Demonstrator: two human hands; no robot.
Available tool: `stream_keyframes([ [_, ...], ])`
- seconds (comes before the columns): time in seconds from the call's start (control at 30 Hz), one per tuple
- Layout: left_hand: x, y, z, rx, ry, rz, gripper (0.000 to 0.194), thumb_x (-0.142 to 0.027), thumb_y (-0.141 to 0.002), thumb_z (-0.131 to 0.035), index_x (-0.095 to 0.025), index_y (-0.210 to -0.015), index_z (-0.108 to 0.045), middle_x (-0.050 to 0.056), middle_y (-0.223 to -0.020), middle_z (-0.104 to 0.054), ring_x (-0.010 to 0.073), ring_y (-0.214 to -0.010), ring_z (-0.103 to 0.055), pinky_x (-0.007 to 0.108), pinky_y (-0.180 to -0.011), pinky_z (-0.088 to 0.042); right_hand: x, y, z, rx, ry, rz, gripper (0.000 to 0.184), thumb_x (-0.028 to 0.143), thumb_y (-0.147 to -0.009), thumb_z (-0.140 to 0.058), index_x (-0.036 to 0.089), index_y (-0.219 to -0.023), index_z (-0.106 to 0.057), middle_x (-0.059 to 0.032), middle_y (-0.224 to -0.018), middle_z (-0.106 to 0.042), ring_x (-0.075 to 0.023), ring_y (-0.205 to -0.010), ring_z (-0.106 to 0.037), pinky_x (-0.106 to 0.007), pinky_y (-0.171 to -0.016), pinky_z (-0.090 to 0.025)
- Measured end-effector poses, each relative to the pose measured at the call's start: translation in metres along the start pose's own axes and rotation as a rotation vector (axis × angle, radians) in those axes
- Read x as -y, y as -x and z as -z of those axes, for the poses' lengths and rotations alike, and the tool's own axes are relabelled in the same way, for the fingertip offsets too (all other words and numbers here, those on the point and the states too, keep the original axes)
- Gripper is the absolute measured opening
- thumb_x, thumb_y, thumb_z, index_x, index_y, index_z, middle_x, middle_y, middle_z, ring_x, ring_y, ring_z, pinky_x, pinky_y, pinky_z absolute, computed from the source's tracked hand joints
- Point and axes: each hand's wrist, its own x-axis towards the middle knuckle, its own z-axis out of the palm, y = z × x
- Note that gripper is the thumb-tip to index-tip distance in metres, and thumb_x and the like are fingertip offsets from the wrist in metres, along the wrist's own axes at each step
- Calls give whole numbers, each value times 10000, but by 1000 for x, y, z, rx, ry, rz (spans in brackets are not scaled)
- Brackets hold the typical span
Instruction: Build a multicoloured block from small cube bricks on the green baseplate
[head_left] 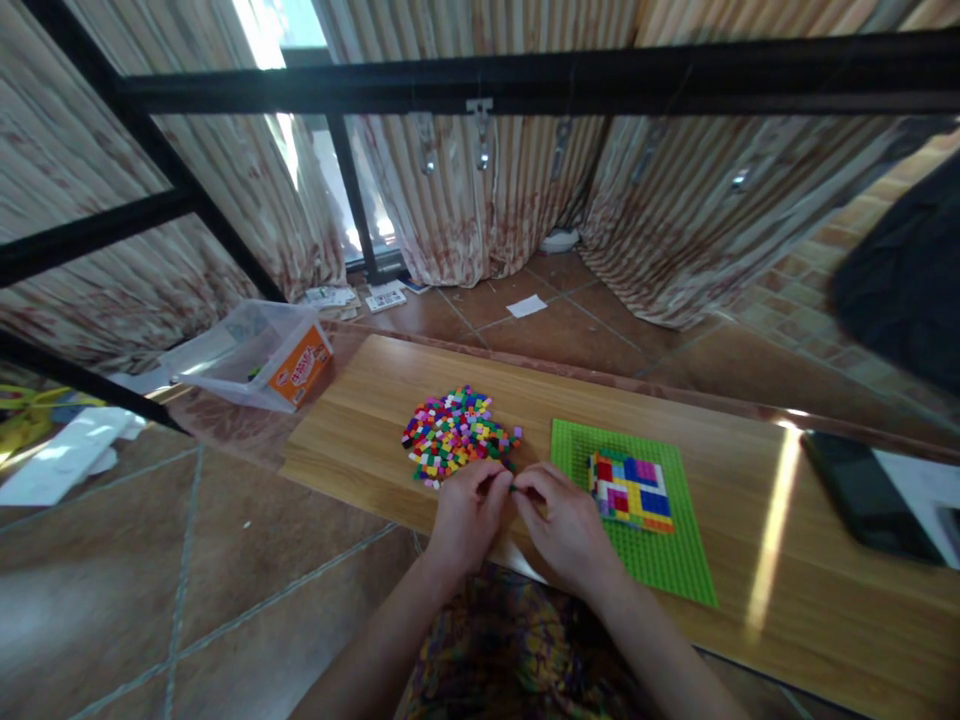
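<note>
My left hand (466, 512) and my right hand (568, 522) meet fingertip to fingertip at the near edge of the table. Both are closed in a pinch around a small dark green toy brick (514, 489), mostly covered by the fingers. Just beyond my left hand lies a loose heap of small multicoloured toy bricks (457, 430). To the right of my right hand, a green studded baseplate (675, 570) carries a block of colourful bricks (634, 490), with red, blue, yellow, white and purple pieces on top.
A clear plastic box (247, 350) with an orange label stands left of the wooden table (360, 400). A dark tablet-like device (870, 500) lies at the right end beside white paper. Black metal bars (525, 88) cross above, before striped curtains (480, 200). Papers lie on the tiled floor.
</note>
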Motion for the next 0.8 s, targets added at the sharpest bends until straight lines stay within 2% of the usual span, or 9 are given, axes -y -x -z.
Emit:
stream_keyframes([
  [0.07, -5, -1, -4, 49, 152, 112, 258, -350, -895, -543, -171, -746, -653, 1, -694, -610, 130, -671, -542, 237, -638, -415, 3, 2, 4, -29, -49, 8, 146, 189, -912, -493, 211, -824, -608, -39, -875, -639, -157, -795, -615, -267, -729, -466],
  [0.2, -12, 2, -9, 99, 538, 373, 298, -445, -811, -631, -159, -726, -635, -48, -575, -492, 82, -527, -411, 205, -527, -328, 0, 7, 5, -61, -152, -32, 135, 237, -912, -508, 218, -836, -617, -47, -863, -646, -168, -784, -618, -277, -719, -496],
  [0.33, -16, 9, -12, 89, 753, 543, 348, -475, -698, -741, -150, -716, -619, -55, -575, -507, 61, -508, -392, 188, -498, -292, -7, 19, -1, -66, -265, -83, 141, 298, -905, -538, 219, -919, -654, -54, -894, -670, -177, -809, -633, -288, -734, -511],
  [0.43, -16, 14, -15, 90, 781, 571, 337, -442, -676, -772, -145, -706, -614, -54, -568, -522, 56, -501, -402, 182, -492, -301, -9, 28, -3, -90, -352, -151, 141, 317, -888, -577, 223, -899, -681, -41, -862, -680, -171, -795, -631, -278, -722, -504],
  [0.67, -19, 16, -20, 229, 772, 568, 322, -425, -678, -774, -144, -671, -617, -36, -547, -562, 59, -467, -421, 185, -467, -326, -4, 42, 9, -89, -626, -321, 195, 374, -828, -655, 196, -778, -717, -15, -705, -676, -143, -656, -599, -254, -620, -480],
  [0.73, -20, 14, -21, 255, 745, 539, 303, -419, -698, -754, -148, -669, -621, -28, -567, -579, 65, -476, -435, 191, -475, -342, -8, 47, 15, -99, -657, -353, 211, 392, -815, -664, 194, -777, -727, -7, -657, -665, -132, -596, -578, -246, -567, -467],
  [0.8, -19, 9, -23, 243, 638, 457, 264, -396, -730, -723, -153, -671, -636, -27, -567, -579, 77, -491, -452, 203, -492, -359, -18, 51, 24, -169, -631, -391, 209, 404, -792, -684, 203, -797, -739, -6, -654, -674, -134, -578, -582, -251, -552, -476],
])
